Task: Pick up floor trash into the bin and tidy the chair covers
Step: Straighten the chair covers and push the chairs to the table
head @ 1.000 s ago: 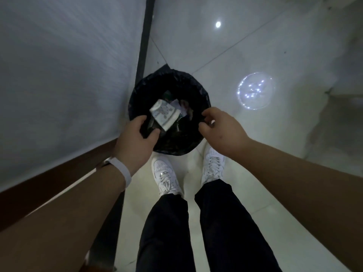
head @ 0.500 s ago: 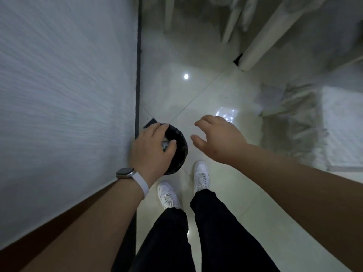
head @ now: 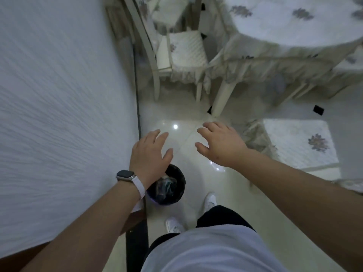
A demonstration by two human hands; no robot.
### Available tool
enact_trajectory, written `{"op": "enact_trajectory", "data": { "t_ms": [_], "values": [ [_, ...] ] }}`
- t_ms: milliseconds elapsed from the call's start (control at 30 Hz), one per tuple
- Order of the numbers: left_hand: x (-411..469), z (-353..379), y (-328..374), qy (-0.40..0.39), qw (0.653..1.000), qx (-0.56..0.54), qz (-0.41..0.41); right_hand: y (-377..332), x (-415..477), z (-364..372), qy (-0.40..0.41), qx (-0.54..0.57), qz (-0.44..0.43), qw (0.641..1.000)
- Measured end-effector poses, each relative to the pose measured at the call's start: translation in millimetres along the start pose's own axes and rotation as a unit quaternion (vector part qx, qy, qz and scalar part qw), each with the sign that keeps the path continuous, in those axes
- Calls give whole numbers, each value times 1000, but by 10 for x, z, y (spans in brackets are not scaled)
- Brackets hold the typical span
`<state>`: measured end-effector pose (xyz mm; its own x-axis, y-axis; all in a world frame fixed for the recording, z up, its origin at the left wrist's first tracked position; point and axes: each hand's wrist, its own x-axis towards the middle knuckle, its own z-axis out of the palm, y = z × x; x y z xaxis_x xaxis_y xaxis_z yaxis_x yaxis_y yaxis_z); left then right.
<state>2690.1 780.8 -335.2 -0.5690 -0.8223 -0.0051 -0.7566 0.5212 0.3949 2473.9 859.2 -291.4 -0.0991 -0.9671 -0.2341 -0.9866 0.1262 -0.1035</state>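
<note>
Fingers (head: 154, 137) of both hands are spread wide and straight, holding nothing. The left hand (head: 149, 154), with a watch (head: 125, 176) on its wrist, hovers just above the bin (head: 181, 181). The right hand (head: 220, 144) floats beside it toward 3 o'clock, over bare floor (head: 196, 189).

The bin stands against the wall (head: 59, 95) at 6 o'clock of the view, black-lined, with crumpled trash (head: 167, 185) inside. I can make out no loose litter on the tiles.

So the trash part looks finished, and the step in hand seems to be the turn toward the chair covers. One covered seat (head: 298, 142) sits at 3 o'clock, its frill hanging unevenly on the side nearest the right hand. A second chair (head: 186, 48) stands at 12 o'clock, tucked beside the draped table (head: 284, 22) at 1 o'clock. The next move likely calls for stepping clear of the bin toward the nearer seat, then gripping the cover's edge with both hands to pull it flat and square.

A second ago both hands were down at the bin's mouth, fingers curled at its rim. Half a second ago the left hand was still over the rim while the right had opened. Now both have lifted away, the head has come up, the bin looks smaller and lower, and the chairs and table have come fully into view.
</note>
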Motion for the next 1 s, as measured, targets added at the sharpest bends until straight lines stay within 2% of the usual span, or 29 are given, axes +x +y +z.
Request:
{"op": "enact_trajectory", "data": {
  "t_ms": [300, 467, 800, 1000],
  "values": [
    [494, -684, 346, 83, 994, 24, 71, 282, 139, -843, 90, -16, 11, 996],
    [985, -917, 528, 90, 991, 67, 70, 640, 382, -1096, 121, 15, -6, 993],
    [2352, -702, 1487, 115, 988, 88, 62, 2102, 1198, -1641, 142, 16, -4, 990],
    [3042, -647, 1923, 139, 985, 88, 49, 2823, 1686, -1975, 146, 10, -33, 989]
  ]
}}
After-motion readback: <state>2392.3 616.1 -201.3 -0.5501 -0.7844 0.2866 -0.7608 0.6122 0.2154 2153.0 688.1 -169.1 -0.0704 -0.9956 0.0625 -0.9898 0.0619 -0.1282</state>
